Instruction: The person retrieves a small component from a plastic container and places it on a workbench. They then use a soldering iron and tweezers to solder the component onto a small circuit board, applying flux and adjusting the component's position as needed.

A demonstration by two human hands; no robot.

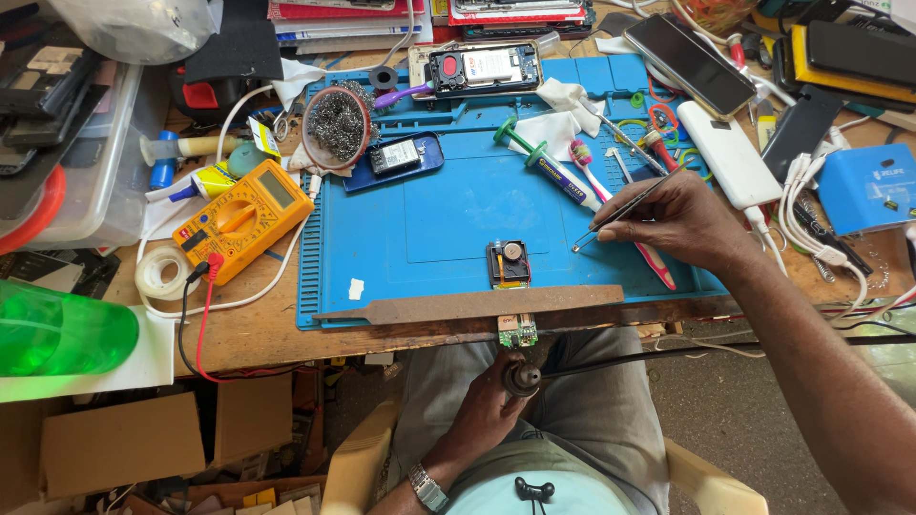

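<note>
**Tweezers over a small module near the mat's front edge**

The right hand (673, 215) pinches a pair of slim metal tweezers (625, 205) between thumb and fingers, tips pointing down and left at the blue work mat (448, 215). The tips hover just right of a small black-and-yellow module (509, 264), which lies close to the mat's front edge, beside a rusty flat metal bar (468, 305) that runs along that edge.

The left hand (487, 415) sits below the bench's front edge, closed round the handle of a soldering tool (522, 379) that points up at a tiny green circuit board (517, 333) clipped at the bench edge.

The module looks light, rigid and fragile, likely to skid on the mat; its outer sides seem the safest hold. The green board is thin and stiff, best taken by its edges.

A yellow multimeter (243, 219) lies at the mat's left edge.
</note>
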